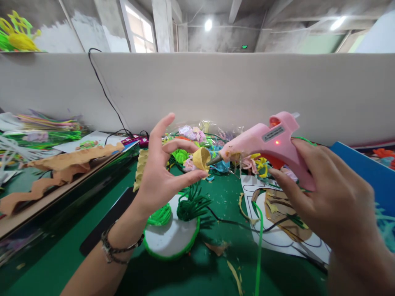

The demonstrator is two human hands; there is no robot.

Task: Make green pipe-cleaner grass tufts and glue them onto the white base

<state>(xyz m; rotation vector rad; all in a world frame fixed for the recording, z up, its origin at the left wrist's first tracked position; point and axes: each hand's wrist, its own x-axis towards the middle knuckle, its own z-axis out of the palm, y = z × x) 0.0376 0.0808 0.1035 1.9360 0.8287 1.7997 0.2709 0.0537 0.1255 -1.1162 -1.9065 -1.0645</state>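
Between the thumb and a bent finger of my left hand is a small yellow cup-shaped piece, its opening turned right. My right hand is wrapped round the handle of a pink glue gun with a red light lit on its side. The gun's metal nozzle points left and meets or nearly meets the cup's opening. Below my left hand lies a white disc with a green rim, bearing a light green yarn bundle and a dark green tufted one.
A drawn paper sheet with brown pieces and scissors lies at right, near a blue box. Coloured craft bits sit behind. Torn cardboard and a black flat object are at left. A black cable crosses the table.
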